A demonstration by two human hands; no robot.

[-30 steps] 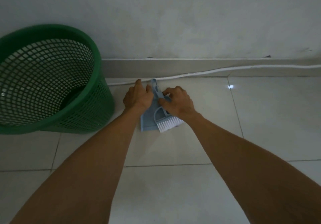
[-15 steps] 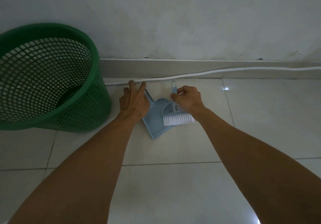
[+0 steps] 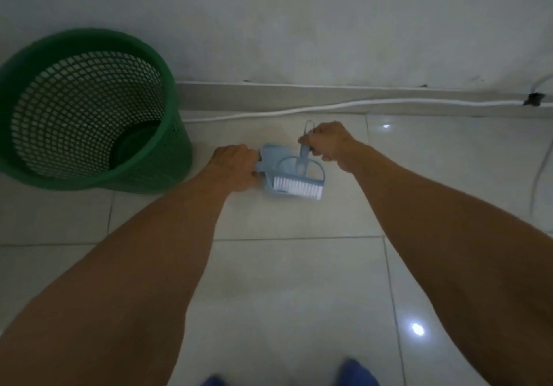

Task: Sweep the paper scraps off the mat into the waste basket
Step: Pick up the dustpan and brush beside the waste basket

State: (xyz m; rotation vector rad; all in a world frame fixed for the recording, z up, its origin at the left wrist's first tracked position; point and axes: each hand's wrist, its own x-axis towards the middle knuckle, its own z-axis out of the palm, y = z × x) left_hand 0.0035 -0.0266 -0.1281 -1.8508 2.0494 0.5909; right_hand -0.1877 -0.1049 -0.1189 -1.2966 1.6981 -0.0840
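A small light-blue dustpan is in front of the wall, and my left hand grips its handle at the left side. A light-blue hand brush with white bristles lies over the pan's front edge. My right hand is closed around the brush's thin handle. The green mesh waste basket stands at the left, tilted toward me with its open mouth showing. No mat or paper scraps are in view.
A white cable runs along the grey skirting at the foot of the wall. A second thin cable curves down at the far right. Pale glossy tiles cover the floor. Blue toes show at the bottom edge.
My left hand went from resting flat by the pan to gripping its handle. The pan and brush have turned, and both shifted right and away from the wall, brush still in my right hand.
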